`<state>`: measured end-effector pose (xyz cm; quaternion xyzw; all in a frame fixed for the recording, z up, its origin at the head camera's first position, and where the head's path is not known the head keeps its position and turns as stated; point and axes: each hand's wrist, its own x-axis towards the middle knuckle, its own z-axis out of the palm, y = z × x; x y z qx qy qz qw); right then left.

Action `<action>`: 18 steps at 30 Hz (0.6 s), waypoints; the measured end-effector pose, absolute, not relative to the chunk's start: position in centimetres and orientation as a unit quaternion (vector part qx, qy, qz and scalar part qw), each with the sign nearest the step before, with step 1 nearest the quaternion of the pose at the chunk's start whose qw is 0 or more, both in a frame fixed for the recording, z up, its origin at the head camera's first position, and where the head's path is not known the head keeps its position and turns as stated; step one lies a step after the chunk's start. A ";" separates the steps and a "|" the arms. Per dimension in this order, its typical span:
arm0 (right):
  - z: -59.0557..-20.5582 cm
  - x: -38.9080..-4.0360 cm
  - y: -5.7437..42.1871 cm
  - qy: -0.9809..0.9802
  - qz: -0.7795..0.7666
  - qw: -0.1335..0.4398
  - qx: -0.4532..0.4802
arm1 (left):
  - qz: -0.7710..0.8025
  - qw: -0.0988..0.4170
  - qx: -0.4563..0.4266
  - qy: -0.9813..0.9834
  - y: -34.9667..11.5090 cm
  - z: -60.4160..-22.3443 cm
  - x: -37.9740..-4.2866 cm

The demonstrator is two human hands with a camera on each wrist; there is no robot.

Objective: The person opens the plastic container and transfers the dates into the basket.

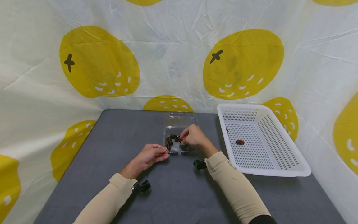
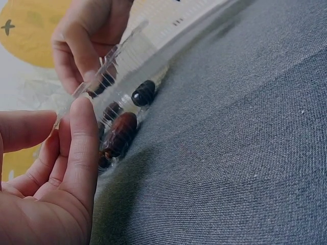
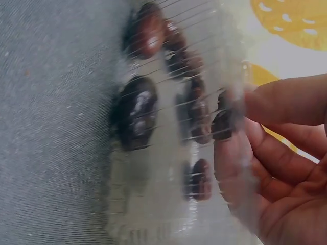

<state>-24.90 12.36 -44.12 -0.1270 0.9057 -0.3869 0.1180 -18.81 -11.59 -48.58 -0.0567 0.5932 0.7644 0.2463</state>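
Observation:
A clear plastic clamshell box (image 1: 176,150) stands near the middle of the table, its lid (image 1: 181,120) folded back toward the cloth. Several dark brown dates (image 1: 169,141) lie inside, and the left wrist view shows a reddish-brown date (image 2: 121,133) through the ribbed side wall. My left hand (image 1: 151,155) pinches the box's near left rim between thumb and fingers. Reaching in from the right, my right hand (image 1: 193,137) pinches a dark date (image 3: 222,116) between thumb and finger, inside the box wall in the right wrist view.
To the right stands a white slotted plastic basket (image 1: 229,149), with one date (image 1: 240,142) on its floor and another small dark piece near its left wall. A dark grey cloth (image 1: 134,124) covers the table. Behind hangs a white curtain (image 1: 173,62) printed with yellow fruit.

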 end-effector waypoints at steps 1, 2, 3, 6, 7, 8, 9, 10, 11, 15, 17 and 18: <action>-43.9 -24.8 12.4 0.901 -0.397 0.122 -0.125 | 0.764 0.246 -0.057 0.593 -11.6 -48.6 -18.8; -43.6 -24.7 12.4 0.897 -0.406 0.124 -0.124 | 0.764 0.246 -0.057 0.593 -11.6 -48.5 -18.8; -43.3 -24.7 12.4 0.894 -0.412 0.124 -0.124 | 0.764 0.246 -0.056 0.593 -11.6 -48.5 -18.8; -42.5 -24.5 12.4 0.887 -0.427 0.124 -0.128 | 0.764 0.247 -0.057 0.593 -11.6 -48.4 -18.7; -42.3 -24.5 12.5 0.886 -0.427 0.123 -0.129 | 0.764 0.247 -0.057 0.593 -11.6 -48.3 -18.7; -42.0 -24.4 12.5 0.886 -0.428 0.123 -0.130 | 0.764 0.247 -0.058 0.593 -11.6 -48.3 -18.7; -41.8 -24.4 12.5 0.886 -0.427 0.123 -0.130 | 0.764 0.247 -0.058 0.593 -11.6 -48.3 -18.7; -41.6 -24.3 12.5 0.886 -0.428 0.123 -0.129 | 0.764 0.247 -0.059 0.592 -11.6 -48.2 -18.7; -41.3 -24.2 12.5 0.886 -0.430 0.123 -0.127 | 0.764 0.248 -0.061 0.592 -11.6 -48.2 -18.7; -40.3 -23.8 12.6 0.881 -0.441 0.125 -0.120 | 0.765 0.249 -0.062 0.591 -11.7 -48.1 -18.7; -39.8 -23.6 12.7 0.877 -0.448 0.126 -0.121 | 0.764 0.249 -0.064 0.592 -11.7 -48.0 -18.6; -39.6 -23.6 12.7 0.876 -0.450 0.127 -0.120 | 0.764 0.249 -0.063 0.591 -11.7 -48.0 -18.6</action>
